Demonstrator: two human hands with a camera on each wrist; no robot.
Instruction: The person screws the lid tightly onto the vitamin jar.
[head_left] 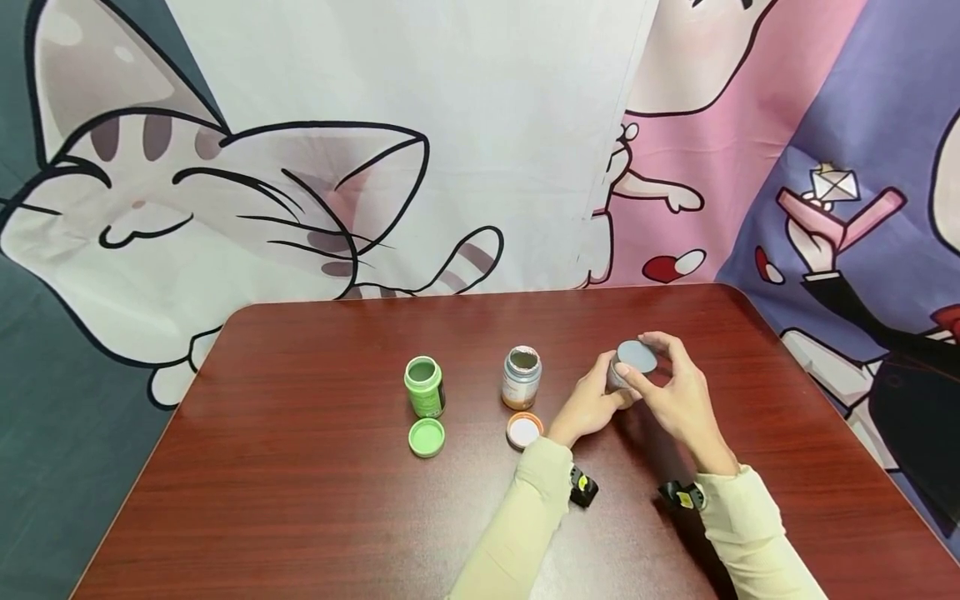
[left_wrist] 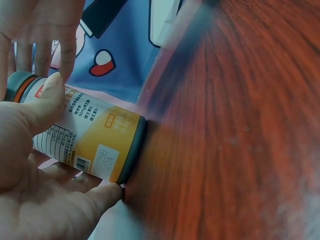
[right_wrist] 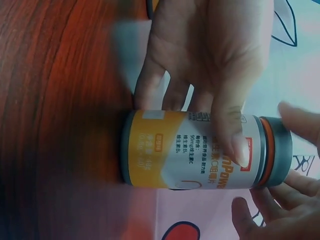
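Note:
A supplement bottle (right_wrist: 190,150) with a white and yellow label and a grey cap (head_left: 637,356) stands on the table's right side. My left hand (head_left: 590,400) grips its body, thumb across the label and fingers around the far side. From the right, my right hand (head_left: 680,400) pinches the cap between thumb and fingers. An orange ring shows just under the cap (right_wrist: 278,152). Nearest my left wrist lies an orange-rimmed lid (head_left: 524,431), white inside, in front of an uncapped grey-topped bottle (head_left: 521,379).
Farther left, an uncapped green bottle (head_left: 425,387) stands behind its green lid (head_left: 427,437), which lies on the table. The reddish-brown wooden table (head_left: 300,517) ends at a cartoon-printed cloth (head_left: 525,167) behind it.

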